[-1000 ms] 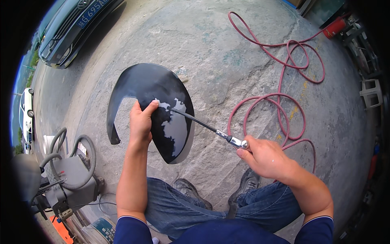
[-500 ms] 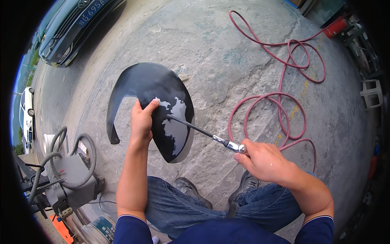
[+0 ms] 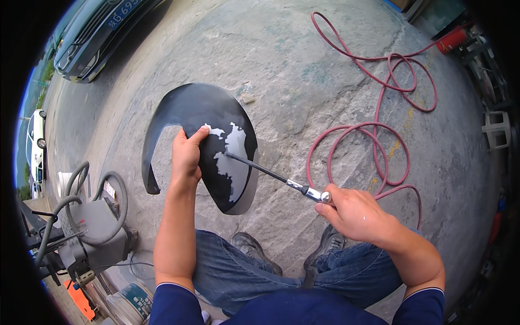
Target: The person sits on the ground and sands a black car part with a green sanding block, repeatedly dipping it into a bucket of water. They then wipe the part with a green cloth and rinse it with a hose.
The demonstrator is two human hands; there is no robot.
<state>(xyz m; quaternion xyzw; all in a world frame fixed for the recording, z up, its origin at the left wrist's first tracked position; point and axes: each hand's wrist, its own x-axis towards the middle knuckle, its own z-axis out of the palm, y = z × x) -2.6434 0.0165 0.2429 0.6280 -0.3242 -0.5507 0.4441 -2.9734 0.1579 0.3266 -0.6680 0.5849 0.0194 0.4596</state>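
A black, curved fender panel (image 3: 206, 100) hangs over the ground in front of my legs, its arch opening facing left. Jagged grey patches (image 3: 236, 142) show where its black coat is gone. My left hand (image 3: 187, 154) grips the inner edge, thumb on the front face near a small pale patch. My right hand (image 3: 355, 211) is wrapped round the chrome body of what looks like an air blow gun (image 3: 265, 170). Its long dark nozzle points up and left, with the tip at the edge of the large grey patch; whether it touches, I cannot tell. My palm hides the handle.
A red hose (image 3: 374, 125) lies in loops on the rough concrete to the right, one end running behind my right forearm. A grey machine (image 3: 95, 227) with thick hoses stands at left, a bucket (image 3: 132, 300) below it. A dark car (image 3: 95, 40) is parked far left.
The view has shifted slightly. The nozzle tip sits a little further right on the panel, by the grey patch. Both hands keep their grips.
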